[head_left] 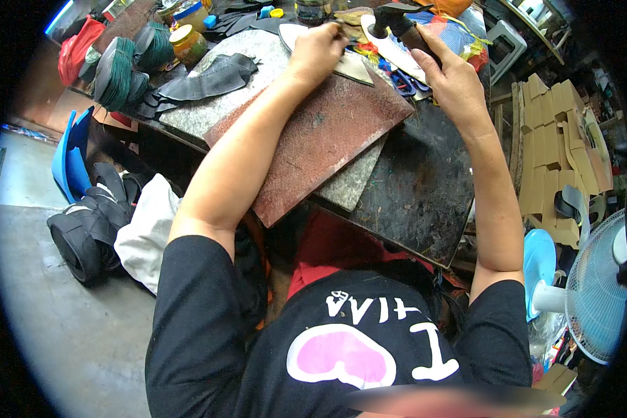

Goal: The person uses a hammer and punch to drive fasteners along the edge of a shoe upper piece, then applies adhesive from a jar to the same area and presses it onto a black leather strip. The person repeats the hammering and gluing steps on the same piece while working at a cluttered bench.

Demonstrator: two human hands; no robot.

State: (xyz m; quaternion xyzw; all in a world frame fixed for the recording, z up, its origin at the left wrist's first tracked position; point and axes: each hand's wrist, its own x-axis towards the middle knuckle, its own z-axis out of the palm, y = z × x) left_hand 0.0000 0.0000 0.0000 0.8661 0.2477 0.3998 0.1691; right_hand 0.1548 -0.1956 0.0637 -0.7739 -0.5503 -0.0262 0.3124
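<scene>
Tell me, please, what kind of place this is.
Probably a small shoe-repair or leather workshop. The right hand grips a black hammer over a pale insole-shaped piece, the left hand holds down a flat piece, black leather scraps lie near, and green cord spools stand at the bench edge.

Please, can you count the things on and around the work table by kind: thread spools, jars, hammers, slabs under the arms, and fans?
Green thread spools: 2
Yellow-lidded jar: 1
Hammer, in the right hand: 1
Reddish board: 1
Grey stone slab: 1
Fan: 1
Total: 7
</scene>
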